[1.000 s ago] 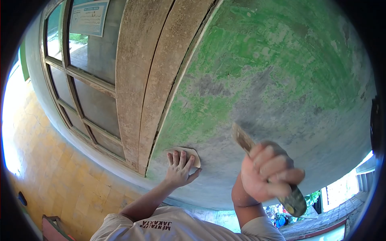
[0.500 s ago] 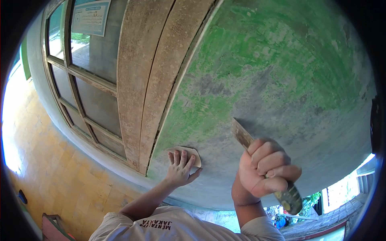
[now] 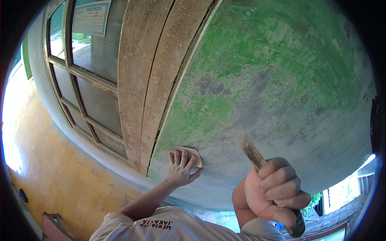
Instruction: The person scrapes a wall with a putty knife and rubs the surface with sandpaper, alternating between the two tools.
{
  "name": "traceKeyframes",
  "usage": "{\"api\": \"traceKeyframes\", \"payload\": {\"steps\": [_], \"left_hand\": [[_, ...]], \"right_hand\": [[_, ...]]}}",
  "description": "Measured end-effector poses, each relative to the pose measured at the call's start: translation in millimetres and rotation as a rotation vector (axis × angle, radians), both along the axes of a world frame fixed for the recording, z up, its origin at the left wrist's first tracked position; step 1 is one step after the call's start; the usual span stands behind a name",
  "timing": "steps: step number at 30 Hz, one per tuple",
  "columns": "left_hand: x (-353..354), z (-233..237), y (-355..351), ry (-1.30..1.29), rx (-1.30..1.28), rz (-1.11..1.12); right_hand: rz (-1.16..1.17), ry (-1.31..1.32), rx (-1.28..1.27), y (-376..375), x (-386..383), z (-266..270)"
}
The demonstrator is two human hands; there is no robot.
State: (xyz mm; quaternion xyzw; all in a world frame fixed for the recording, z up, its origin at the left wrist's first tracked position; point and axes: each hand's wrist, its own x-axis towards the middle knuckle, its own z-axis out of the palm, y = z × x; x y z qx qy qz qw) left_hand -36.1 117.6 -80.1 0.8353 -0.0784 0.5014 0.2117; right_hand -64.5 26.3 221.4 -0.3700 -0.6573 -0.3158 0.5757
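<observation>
My right hand (image 3: 277,193) is closed around the handle of a scraper (image 3: 253,152). Its worn, brown-stained blade points up and left, apart from the wall as far as I can tell. The dark handle end sticks out below my fist. Lower on the wall (image 3: 289,120), my left hand (image 3: 180,168) presses a pale, thin, rounded piece (image 3: 196,156) against the surface, fingers flat over it and thumb out to the side. What the piece is made of I cannot make out. Green paint is patchy on the wall, with bare grey showing in the middle and below.
A weathered wooden frame (image 3: 140,80) borders the wall on the left, beside a paned window (image 3: 94,96) with a paper notice (image 3: 91,18). Yellow tiled floor (image 3: 76,160) lies at lower left, with a reddish object (image 3: 56,229) on it. Plants (image 3: 313,205) show at lower right.
My right hand has moved down and slightly right with the scraper, drawing its blade back from the grey patch. My left hand and the pale piece have stayed in place.
</observation>
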Motion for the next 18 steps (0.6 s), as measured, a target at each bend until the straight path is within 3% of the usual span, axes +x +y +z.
{"api": "traceKeyframes", "payload": {"steps": [2, 4, 6, 9, 12, 13, 18], "left_hand": [[0, 0, 0, 0.003, -0.007, -0.002], [-2, 0, -1, 0.006, -0.004, -0.013], [-1, -1, 0, 0.004, -0.011, -0.014], [1, 0, 1, -0.024, 0.007, 0.005], [0, 0, -1, -0.008, -0.005, 0.007], [-1, 0, -1, -0.007, 0.000, -0.002], [0, 2, 1, -0.008, 0.022, 0.023]], "right_hand": [[0.007, -0.024, 0.024, 2, 2, 0], [-0.050, 0.241, -0.076, 16, 15, -2], [-0.041, 0.243, -0.076, 14, 8, 0], [0.034, -0.028, 0.119, 6, -6, 0], [-0.121, 0.177, -0.053, 19, 11, -3], [-0.077, 0.231, -0.038, 20, 8, -1], [-0.066, 0.023, 0.037, 11, 1, 3]]}}
